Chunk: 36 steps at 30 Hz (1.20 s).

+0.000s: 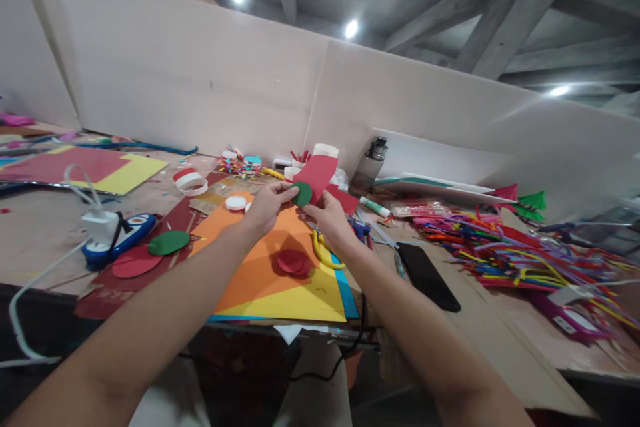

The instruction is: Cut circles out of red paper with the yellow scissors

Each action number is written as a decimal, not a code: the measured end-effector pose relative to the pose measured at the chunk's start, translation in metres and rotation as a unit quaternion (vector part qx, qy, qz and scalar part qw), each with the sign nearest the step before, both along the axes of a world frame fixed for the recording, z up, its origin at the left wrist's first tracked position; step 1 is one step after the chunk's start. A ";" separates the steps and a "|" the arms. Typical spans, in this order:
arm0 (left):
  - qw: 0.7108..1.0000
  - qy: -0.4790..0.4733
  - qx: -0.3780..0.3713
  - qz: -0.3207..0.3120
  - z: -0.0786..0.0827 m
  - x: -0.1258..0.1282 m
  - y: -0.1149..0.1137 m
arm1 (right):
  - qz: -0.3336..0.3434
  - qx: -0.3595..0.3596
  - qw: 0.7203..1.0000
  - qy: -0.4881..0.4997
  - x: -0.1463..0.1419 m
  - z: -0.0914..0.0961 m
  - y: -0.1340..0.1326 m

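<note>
My left hand (269, 209) pinches a small dark green paper circle (302, 194) between thumb and fingers, raised above the orange sheet. Behind it a piece of red paper (323, 172) slants upward to the right. The closed fingers of my right hand (330, 215) are at this red paper's lower right edge; the exact grip is partly hidden. Below the right hand is a curved yellow handle (329, 259). Several small red paper circles (293, 262) lie stacked on the orange sheet (240, 273), which rests over a yellow sheet (320, 300).
To the left lie a large green circle (169, 242), a red circle (136, 261) and a blue power strip (120, 240) with a charger. On the right are a black phone (429, 276) and heaped pipe cleaners (520, 247). A bottle (369, 165) stands by the white partition (200, 73).
</note>
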<state>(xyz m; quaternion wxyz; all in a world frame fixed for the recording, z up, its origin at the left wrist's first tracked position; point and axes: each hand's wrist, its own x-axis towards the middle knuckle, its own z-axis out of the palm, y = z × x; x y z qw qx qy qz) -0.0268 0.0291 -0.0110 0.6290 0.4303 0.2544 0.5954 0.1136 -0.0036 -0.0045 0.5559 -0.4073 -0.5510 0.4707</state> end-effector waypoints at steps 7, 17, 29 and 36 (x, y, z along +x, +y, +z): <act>0.987 0.120 0.085 0.068 -0.002 -0.003 0.002 | -0.039 0.004 0.999 -0.004 0.004 -0.001 0.003; 0.991 0.115 0.036 -0.050 -0.003 0.006 -0.011 | -0.057 0.027 0.997 0.032 0.019 -0.021 0.010; 0.995 0.085 0.002 -0.044 -0.002 0.009 -0.015 | -0.045 0.036 0.996 0.063 0.015 -0.018 0.004; 0.990 0.132 0.041 -0.023 -0.009 0.010 -0.013 | -0.082 0.061 0.994 0.026 0.013 -0.021 0.005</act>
